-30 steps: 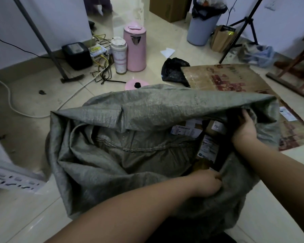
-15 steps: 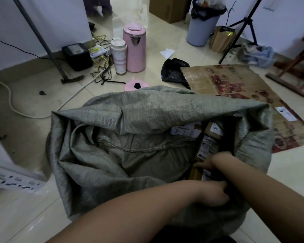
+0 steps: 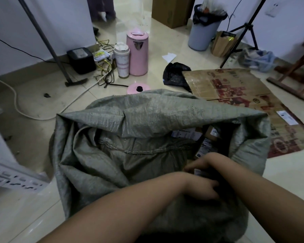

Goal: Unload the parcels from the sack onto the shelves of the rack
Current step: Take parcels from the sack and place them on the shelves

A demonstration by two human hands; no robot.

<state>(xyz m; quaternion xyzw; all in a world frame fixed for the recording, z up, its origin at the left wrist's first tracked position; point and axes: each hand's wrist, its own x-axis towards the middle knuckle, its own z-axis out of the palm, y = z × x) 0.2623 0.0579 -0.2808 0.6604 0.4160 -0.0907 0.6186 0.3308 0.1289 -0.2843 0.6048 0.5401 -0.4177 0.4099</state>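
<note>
Both hands are down in the mouth of the grey sack (image 3: 147, 120), and the parcels (image 3: 207, 142) lie at about twelve o'clock from the right hand (image 3: 205, 163), just beyond its fingers. That grip reaches inward; whether it has closed on anything I cannot tell. The left hand (image 3: 204, 188), at six o'clock, pinches the sack's near rim; the right looks nearer.

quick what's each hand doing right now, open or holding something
Left hand: fingers curled on the near rim of the sack.
Right hand: reaching into the sack among the parcels; grip cannot be told.
</note>
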